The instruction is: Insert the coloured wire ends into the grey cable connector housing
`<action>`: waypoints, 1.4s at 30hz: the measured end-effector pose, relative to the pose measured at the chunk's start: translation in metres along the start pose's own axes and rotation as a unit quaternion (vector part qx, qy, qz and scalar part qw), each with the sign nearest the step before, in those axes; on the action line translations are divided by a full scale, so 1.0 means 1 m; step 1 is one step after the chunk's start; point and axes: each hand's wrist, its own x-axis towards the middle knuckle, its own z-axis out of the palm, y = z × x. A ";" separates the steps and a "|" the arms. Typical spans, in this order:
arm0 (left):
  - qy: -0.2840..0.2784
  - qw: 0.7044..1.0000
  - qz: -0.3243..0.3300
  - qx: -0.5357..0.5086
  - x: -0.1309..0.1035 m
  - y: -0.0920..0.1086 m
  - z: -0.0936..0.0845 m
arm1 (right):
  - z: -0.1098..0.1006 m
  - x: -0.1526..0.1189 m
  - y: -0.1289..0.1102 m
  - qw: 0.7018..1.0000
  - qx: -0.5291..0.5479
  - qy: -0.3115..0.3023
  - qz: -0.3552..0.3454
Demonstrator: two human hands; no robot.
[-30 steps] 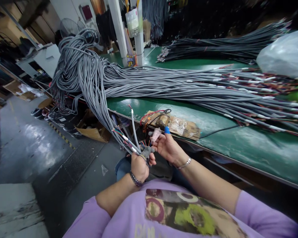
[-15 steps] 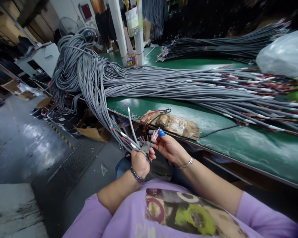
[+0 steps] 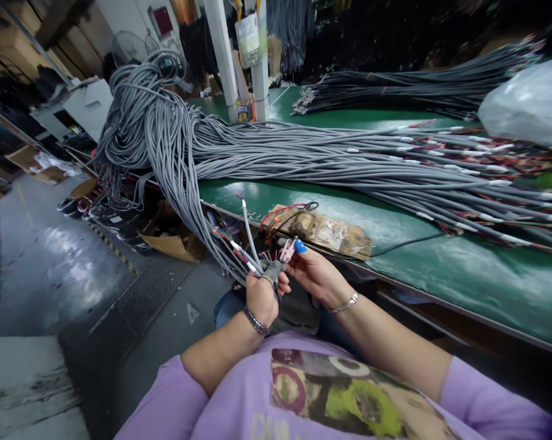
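Grey cables point(image 3: 172, 165) hang off the table edge and run down to my left hand point(image 3: 261, 300), which is closed around their ends. Its thumb, wrapped in something grey, lies by a fan of thin coloured wires point(image 3: 269, 255). My right hand point(image 3: 315, 272) is pinched on a small pink piece point(image 3: 287, 250) just right of those wires; one of its fingertips has a blue cover point(image 3: 299, 245). One grey cable end point(image 3: 247, 229) with a white band stands up above my left hand. The exact contact between pink piece and wires is too small to tell.
A wooden block point(image 3: 335, 232) with red and black wires lies at the near edge of the green table point(image 3: 441, 269). Long grey cables point(image 3: 349, 162) spread across it, with darker bundles point(image 3: 395, 91) behind. White posts point(image 3: 223, 61) stand at the back. A cardboard box point(image 3: 170, 235) is below left.
My left hand and the cable ends in it have shifted slightly to the right. The right hand keeps its pinch on the pink piece. The view has moved a little.
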 end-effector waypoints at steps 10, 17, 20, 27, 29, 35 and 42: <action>-0.025 1.000 0.005 0.003 -0.003 -0.002 -0.005 | -0.001 -0.004 0.002 0.999 0.011 -0.010 0.031; -0.029 1.000 0.011 -0.001 -0.005 -0.003 -0.010 | -0.010 -0.006 -0.001 0.996 0.051 0.020 0.071; -0.024 1.000 0.009 0.003 -0.009 -0.003 -0.014 | -0.015 -0.007 -0.002 0.995 0.052 0.032 0.085; -0.042 0.999 0.016 0.000 -0.012 -0.001 -0.029 | -0.021 -0.010 0.001 0.993 0.045 0.026 0.102; -0.061 0.998 0.013 0.005 -0.011 -0.004 -0.037 | -0.021 -0.011 0.005 0.993 0.022 0.027 0.114; -0.156 0.982 0.002 0.109 -0.012 -0.020 -0.073 | -0.017 -0.021 0.021 0.981 -0.172 -0.014 0.089; -0.270 0.928 0.030 0.254 -0.017 -0.033 -0.104 | 0.009 -0.044 0.027 0.928 -0.349 -0.127 -0.028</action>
